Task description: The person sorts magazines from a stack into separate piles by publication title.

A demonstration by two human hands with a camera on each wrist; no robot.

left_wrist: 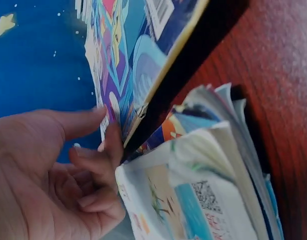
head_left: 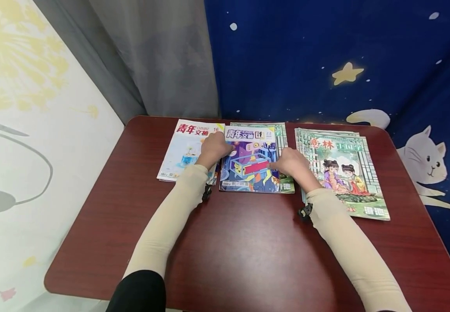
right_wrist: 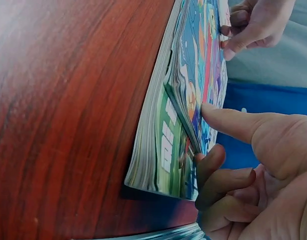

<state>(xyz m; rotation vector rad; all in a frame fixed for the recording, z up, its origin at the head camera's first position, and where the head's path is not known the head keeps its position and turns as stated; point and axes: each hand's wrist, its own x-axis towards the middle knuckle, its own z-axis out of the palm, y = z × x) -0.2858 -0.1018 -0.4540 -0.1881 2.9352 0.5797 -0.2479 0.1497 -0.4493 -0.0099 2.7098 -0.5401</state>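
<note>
A purple magazine (head_left: 244,173) lies at the table's middle back, on top of a green magazine (head_left: 287,184) that sticks out to its right. My left hand (head_left: 215,149) pinches its left edge, the thumb on the cover and a finger at the edge, as the left wrist view shows. On the opposite side my right hand (head_left: 292,163) pinches the right edge, which is lifted a little off the green magazine (right_wrist: 166,145) in the right wrist view. Beside my left hand lies a stack of white-covered magazines (head_left: 173,158).
To the right, a stack of green-covered magazines (head_left: 359,203) is slightly fanned. Everything lies on a dark red wooden table (head_left: 244,242). Behind its back edge hang a grey curtain (head_left: 170,56) and a blue starry curtain (head_left: 283,60); a white wall (head_left: 26,143) stands left.
</note>
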